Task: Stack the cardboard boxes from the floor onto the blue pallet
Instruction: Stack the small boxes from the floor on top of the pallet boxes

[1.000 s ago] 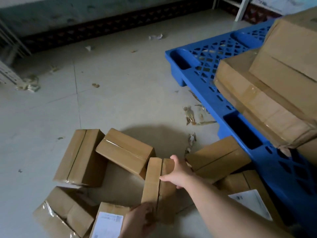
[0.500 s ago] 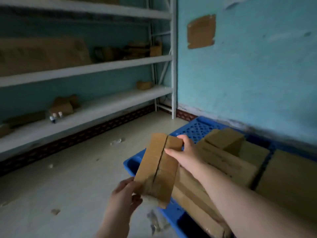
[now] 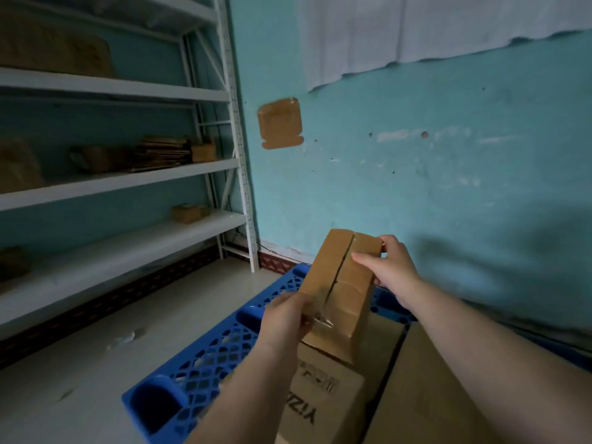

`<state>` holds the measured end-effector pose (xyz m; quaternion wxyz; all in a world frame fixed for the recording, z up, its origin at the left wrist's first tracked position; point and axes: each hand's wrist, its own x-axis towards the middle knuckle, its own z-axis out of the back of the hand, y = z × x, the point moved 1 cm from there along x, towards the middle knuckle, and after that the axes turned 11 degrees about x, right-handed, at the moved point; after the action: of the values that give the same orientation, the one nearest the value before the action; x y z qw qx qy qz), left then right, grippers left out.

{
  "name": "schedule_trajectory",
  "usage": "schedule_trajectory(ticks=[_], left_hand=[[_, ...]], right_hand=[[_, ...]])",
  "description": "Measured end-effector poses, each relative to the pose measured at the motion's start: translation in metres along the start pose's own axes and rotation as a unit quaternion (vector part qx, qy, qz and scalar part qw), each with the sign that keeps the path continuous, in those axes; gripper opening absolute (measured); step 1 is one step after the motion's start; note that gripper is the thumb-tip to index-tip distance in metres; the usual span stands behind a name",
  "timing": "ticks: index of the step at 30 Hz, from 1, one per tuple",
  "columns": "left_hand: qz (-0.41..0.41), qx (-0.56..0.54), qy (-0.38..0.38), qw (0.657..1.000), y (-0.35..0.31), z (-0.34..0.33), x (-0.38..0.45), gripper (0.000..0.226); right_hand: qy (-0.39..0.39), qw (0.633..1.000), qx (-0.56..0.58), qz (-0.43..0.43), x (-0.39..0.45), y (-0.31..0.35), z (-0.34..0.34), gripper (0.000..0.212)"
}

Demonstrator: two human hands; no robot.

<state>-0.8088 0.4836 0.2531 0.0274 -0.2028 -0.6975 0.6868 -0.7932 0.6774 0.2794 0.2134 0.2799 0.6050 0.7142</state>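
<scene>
I hold a small taped cardboard box (image 3: 339,283) in the air above the blue pallet (image 3: 205,357). My left hand (image 3: 285,318) grips its near lower end. My right hand (image 3: 389,267) grips its far upper right corner. The box is tilted, long side pointing away from me. Below it, on the pallet, stands a printed cardboard box (image 3: 323,398), and a larger plain box (image 3: 426,389) lies to its right. The boxes on the floor are out of view.
White metal shelving (image 3: 128,174) with cardboard items runs along the left wall. A turquoise wall (image 3: 416,174) stands right behind the pallet. Pale floor (image 3: 96,347) lies between the shelving and the pallet.
I lifted the small box off the floor and turned towards the pallet. The box has moved up and to the right, over the boxes stacked there.
</scene>
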Motion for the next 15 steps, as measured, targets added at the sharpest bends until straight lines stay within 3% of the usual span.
schedule_trajectory(ticks=[6,9,12,15], left_hand=[[0.036,0.051,-0.023,0.998,0.028,-0.054,0.059,0.057],[0.060,0.033,-0.012,0.998,0.054,-0.068,0.072,0.065],[0.063,0.016,-0.011,0.998,0.078,-0.076,0.085,0.072],[0.098,0.119,-0.028,0.988,0.102,-0.079,0.092,0.067]], right_hand=[[-0.007,0.997,0.046,-0.069,0.047,-0.073,0.027,0.056],[-0.021,0.992,0.079,-0.097,0.059,-0.108,0.029,0.058],[-0.017,0.988,0.074,-0.137,0.067,-0.139,0.031,0.074],[0.035,0.981,-0.005,-0.191,0.059,-0.175,0.016,0.098]])
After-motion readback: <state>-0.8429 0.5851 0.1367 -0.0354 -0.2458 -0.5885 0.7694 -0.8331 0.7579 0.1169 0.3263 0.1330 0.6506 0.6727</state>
